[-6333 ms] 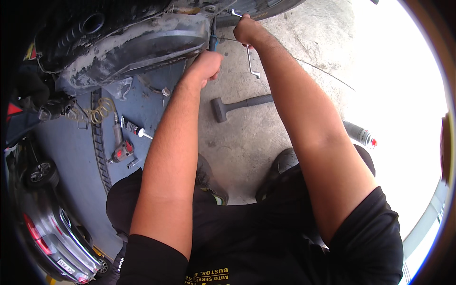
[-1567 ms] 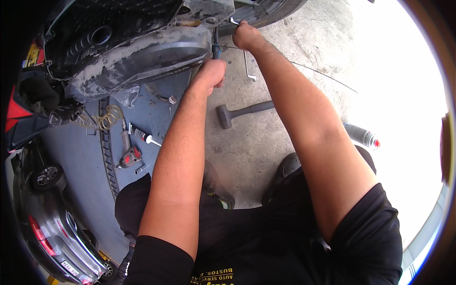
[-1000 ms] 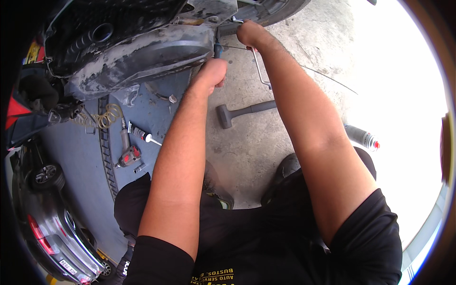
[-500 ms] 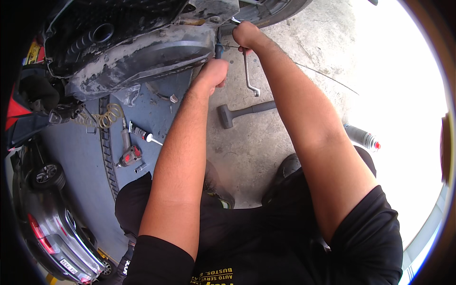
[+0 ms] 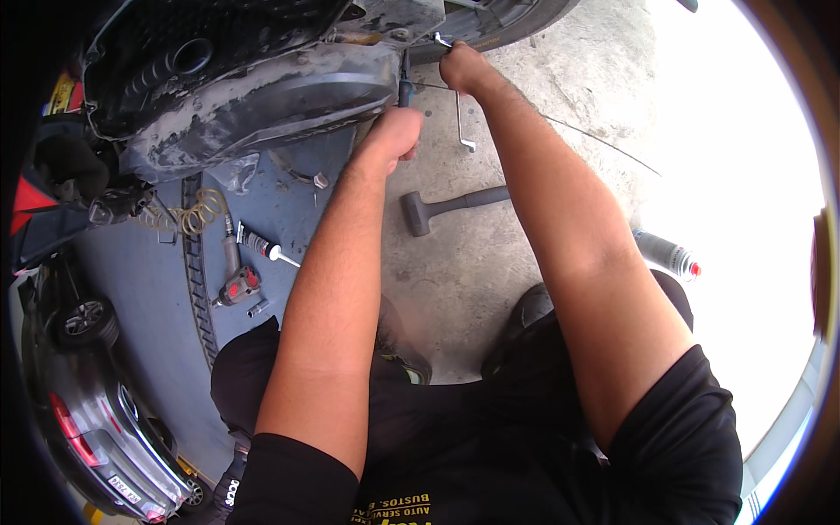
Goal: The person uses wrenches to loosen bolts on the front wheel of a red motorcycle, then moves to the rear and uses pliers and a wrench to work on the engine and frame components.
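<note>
My left hand (image 5: 395, 136) is closed round a tool with a dark, blue-tinged handle (image 5: 405, 94). Its thin shaft points up beside the end of a dusty scooter engine casing (image 5: 289, 101). To the right, near the black tyre (image 5: 525, 26), my right hand (image 5: 465, 68) is closed on an offset ring wrench (image 5: 461, 122), whose lower end hangs below the fist. A shiny wrench end (image 5: 442, 40) pokes out above the same fist; whether it belongs to the same tool I cannot tell. My fingers hide both grips.
A dark mallet (image 5: 446, 206) lies on the concrete below my hands. Farther left are an impact wrench (image 5: 238, 282) on a coiled hose (image 5: 203, 210), a white-nozzled tube (image 5: 262, 245) and a socket (image 5: 257, 308). A spray can (image 5: 667, 254) lies at right; a car (image 5: 105, 411) stands far left.
My right hand has shifted slightly right and down, and the hanging wrench has swung so its lower end is higher. My left hand has hardly moved.
</note>
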Available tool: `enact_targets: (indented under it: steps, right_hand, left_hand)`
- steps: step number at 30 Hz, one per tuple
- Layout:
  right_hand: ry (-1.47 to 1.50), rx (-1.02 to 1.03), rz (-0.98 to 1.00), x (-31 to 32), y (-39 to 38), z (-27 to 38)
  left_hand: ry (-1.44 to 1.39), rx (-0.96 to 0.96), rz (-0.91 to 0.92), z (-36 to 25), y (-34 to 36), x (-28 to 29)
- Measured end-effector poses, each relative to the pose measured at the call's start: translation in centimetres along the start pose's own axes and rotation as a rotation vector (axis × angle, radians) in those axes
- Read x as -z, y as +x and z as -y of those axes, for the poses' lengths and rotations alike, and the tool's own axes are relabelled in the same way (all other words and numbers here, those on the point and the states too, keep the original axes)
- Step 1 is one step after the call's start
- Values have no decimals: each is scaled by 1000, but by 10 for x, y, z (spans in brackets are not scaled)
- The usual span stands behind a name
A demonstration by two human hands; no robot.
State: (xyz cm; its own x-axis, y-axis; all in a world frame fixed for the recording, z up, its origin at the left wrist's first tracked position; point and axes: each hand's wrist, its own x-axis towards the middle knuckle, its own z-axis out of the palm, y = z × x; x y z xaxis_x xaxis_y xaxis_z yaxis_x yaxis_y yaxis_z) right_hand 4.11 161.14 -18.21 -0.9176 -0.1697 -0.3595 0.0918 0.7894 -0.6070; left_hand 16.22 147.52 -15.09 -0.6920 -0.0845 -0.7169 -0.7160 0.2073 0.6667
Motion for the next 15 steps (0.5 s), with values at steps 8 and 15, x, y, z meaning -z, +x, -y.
enact_targets:
  steps: [8, 15]
  right_hand:
    - [277, -128, 145, 12, -19, 27]
    - [229, -103, 180, 48, -27, 34]
  left_hand:
    - [17, 5, -42, 5, 0, 5]
    - [-12, 6, -13, 4, -2, 8]
